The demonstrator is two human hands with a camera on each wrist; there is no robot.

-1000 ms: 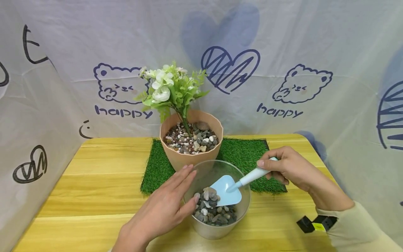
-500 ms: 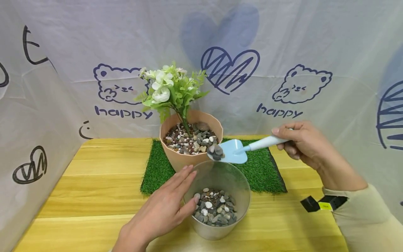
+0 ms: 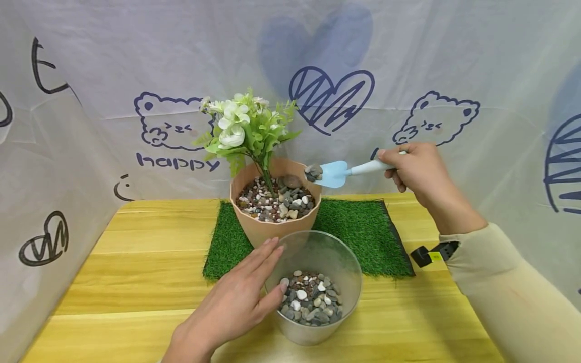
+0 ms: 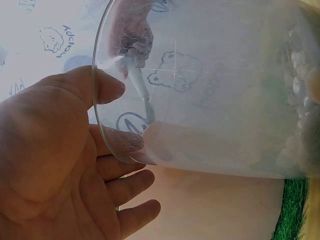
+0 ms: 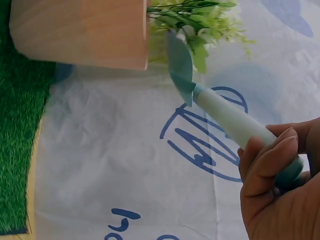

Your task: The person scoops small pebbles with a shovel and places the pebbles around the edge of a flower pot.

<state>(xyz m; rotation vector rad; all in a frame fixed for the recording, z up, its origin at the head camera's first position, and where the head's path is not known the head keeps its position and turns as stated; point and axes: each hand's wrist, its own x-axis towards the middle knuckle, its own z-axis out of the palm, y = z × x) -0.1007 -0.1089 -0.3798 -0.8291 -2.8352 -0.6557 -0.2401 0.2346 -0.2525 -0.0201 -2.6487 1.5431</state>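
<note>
In the head view, my left hand [image 3: 236,290] rests on the left rim of a clear plastic bucket [image 3: 347,282], with fairly straight fingers. Pebbles [image 3: 313,307] cover the bucket's bottom. The left wrist view has the thumb and index fingertip lapping over the rim. My right hand [image 3: 415,169] grips the pale handle of a light-blue small shovel [image 3: 333,174]. Grey pebbles [image 3: 313,172] sit at the blade's tip, above the right rim of the flowerpot [image 3: 272,229]. From the right wrist view, fingers curl round the handle; the blade [image 5: 180,65] is near the pot's edge.
White flowers with green leaves [image 3: 249,126] rise from the pot, whose surface holds small gravel and larger stones. Beneath the pot lies a green turf mat [image 3: 358,237] on a wooden table [image 3: 150,262]. A printed white cloth [image 3: 336,40] hangs behind.
My right hand has lifted the small shovel with pebbles out of the bucket, up and away to the pot's right rim. The left hand has stayed on the bucket.
</note>
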